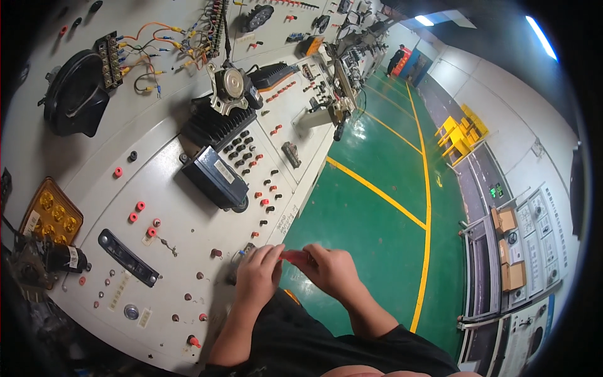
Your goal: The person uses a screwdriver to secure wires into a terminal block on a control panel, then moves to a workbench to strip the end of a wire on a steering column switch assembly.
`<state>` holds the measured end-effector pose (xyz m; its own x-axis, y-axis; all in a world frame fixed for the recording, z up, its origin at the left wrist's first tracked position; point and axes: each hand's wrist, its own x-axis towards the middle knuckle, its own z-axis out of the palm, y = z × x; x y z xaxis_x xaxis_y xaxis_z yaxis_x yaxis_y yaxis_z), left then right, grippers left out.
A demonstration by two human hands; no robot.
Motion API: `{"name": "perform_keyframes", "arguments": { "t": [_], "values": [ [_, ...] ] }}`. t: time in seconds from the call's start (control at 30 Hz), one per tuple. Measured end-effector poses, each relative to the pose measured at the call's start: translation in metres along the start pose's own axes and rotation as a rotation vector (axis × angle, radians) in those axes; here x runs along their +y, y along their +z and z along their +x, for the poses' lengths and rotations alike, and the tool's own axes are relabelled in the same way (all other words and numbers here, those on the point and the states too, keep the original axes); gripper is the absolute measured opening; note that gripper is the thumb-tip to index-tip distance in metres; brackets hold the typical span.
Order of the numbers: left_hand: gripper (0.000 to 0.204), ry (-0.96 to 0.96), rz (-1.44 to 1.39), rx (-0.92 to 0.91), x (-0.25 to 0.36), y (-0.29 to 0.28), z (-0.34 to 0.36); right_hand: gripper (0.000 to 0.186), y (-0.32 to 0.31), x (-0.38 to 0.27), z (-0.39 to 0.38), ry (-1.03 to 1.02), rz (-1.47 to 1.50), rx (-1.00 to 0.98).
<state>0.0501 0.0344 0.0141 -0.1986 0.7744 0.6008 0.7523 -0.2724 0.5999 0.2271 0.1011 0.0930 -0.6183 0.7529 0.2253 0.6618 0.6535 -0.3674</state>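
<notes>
My left hand (259, 276) and my right hand (331, 270) meet in front of me, past the right edge of the panel. Between their fingertips is a small red piece (294, 256); the fingers cover much of it, so its exact kind is unclear. Both hands are closed on it, the right with its fingers curled in. Beside the left hand, a small blue-tipped part (242, 252) shows at the panel's edge. The light grey panel (169, 270) lies left of my hands, fitted with red and black sockets (264, 201).
On the panel stand a black box module (217, 179), a black horn (75, 94), an amber lamp (53, 210) and a terminal strip with coloured wires (110, 60). Green floor with yellow lines (377, 195) runs along the right. Yellow chairs (461, 135) and another equipment rack (534, 232) stand by the wall.
</notes>
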Motion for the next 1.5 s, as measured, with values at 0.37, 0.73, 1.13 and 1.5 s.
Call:
{"name": "perform_keyframes", "arguments": {
  "t": [0.37, 0.73, 1.13, 1.5],
  "values": [
    [0.022, 0.143, -0.025, 0.224, -0.002, 0.024, -0.003, 0.037, -0.008, -0.010, 0.001, 0.000, -0.159, -0.140],
    [0.025, 0.167, 0.003, 0.157, 0.001, 0.026, 0.003, 0.029, 0.012, 0.005, -0.005, 0.039, -0.033, -0.064],
    [0.027, 0.210, -0.178, 0.102, -0.018, 0.083, 0.006, 0.033, 0.023, 0.018, -0.006, 0.153, 0.050, -0.027],
    [0.039, -0.053, -0.240, 0.052, -0.015, 0.066, -0.003, 0.041, 0.010, 0.026, 0.002, -0.226, 0.026, 0.006]
  ]
}}
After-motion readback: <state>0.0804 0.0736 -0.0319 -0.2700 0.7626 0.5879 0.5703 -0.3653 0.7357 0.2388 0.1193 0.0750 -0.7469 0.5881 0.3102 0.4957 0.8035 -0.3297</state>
